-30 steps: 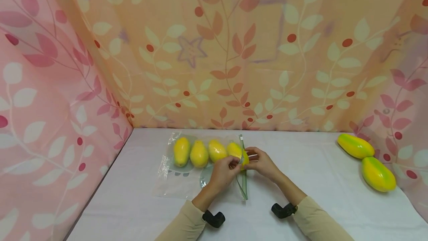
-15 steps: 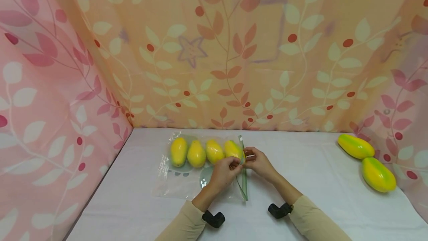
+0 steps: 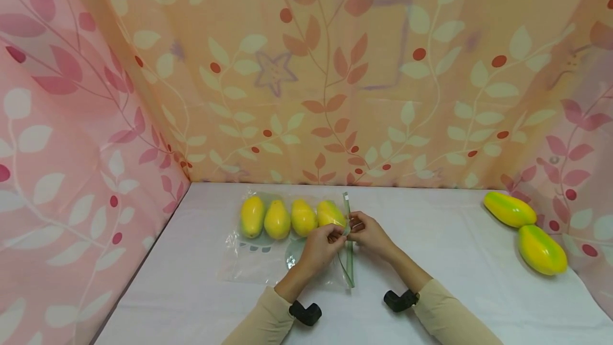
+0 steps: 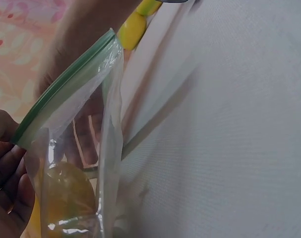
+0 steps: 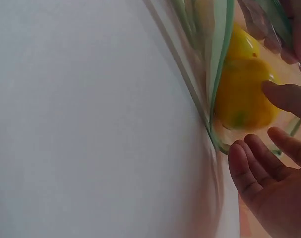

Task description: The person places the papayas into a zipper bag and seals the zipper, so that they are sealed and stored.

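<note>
A clear zip-top plastic bag point(image 3: 254, 268) with a green zip edge point(image 4: 66, 79) lies on the table, holding several yellow fruits with green tinges, mango- or papaya-like. My left hand point(image 3: 318, 249) pinches the upper lip of its mouth and keeps it raised. Just inside the mouth is the nearest fruit point(image 3: 330, 213). My right hand point(image 3: 373, 234) is at the opening, its fingers spread and loosely bent in the right wrist view, with the thumb point(image 5: 286, 96) close to that fruit point(image 5: 244, 94). Whether the thumb touches it I cannot tell.
Two more yellow-green fruits, one farther back point(image 3: 509, 209) and one nearer point(image 3: 542, 250), lie touching at the table's right side. A white cloth covers the table point(image 3: 445, 238). Patterned curtains point(image 3: 325, 79) stand at the back and sides.
The fruit at the mouth has slid left, fully into the bag, and the others have shifted left with it. My right hand has followed slightly left; my left hand stays put.
</note>
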{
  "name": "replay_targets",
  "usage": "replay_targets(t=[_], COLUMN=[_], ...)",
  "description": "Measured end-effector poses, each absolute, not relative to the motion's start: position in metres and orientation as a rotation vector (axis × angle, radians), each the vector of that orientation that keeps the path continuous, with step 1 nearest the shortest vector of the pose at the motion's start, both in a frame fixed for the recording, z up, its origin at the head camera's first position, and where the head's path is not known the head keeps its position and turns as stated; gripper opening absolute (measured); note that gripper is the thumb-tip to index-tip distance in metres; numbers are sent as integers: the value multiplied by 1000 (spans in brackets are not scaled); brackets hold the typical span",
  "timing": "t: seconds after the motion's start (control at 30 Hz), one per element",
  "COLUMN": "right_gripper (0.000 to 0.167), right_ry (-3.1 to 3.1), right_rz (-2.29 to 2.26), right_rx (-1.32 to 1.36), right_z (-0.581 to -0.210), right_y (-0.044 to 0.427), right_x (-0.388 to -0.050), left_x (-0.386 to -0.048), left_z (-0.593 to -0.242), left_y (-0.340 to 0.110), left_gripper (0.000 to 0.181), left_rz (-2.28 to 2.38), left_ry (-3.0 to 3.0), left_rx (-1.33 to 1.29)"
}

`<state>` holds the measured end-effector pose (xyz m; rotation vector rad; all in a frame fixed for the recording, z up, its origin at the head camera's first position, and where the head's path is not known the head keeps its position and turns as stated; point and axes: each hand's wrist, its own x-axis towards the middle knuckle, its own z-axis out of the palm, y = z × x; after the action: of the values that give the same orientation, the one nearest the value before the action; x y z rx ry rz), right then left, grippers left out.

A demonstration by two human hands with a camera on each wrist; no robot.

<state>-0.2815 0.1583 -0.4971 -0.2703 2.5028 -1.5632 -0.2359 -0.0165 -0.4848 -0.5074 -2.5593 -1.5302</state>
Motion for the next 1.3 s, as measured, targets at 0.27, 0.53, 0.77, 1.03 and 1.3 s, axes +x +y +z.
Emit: replay_targets(t=[0.27, 0.53, 0.77, 1.03, 1.3], right_gripper=[43, 47, 53, 55, 58], right_ry=[2572, 2641, 2733, 2820, 2897], right_rz=[-1525, -1490, -1445, -1383, -1321], right_rx=[-283, -233, -194, -118, -62], right_z=[-486, -470, -452, -432, -421], right_y=[182, 220, 257, 293, 327], right_x=[-282, -280, -273, -262, -249], left_x=[-237, -235, -234, -234, -233], left_z=[-486, -486, -485, -485, -487], left_y=[-18, -18, -18, -19, -19], left_gripper=[15, 15, 15, 15, 16], left_rz=[-1562, -1591, -1595, -1593, -1566], left_ry=[-2554, -2549, -2558, -2566, -2552], left_rx=[-501, -474, -469, -475, -498])
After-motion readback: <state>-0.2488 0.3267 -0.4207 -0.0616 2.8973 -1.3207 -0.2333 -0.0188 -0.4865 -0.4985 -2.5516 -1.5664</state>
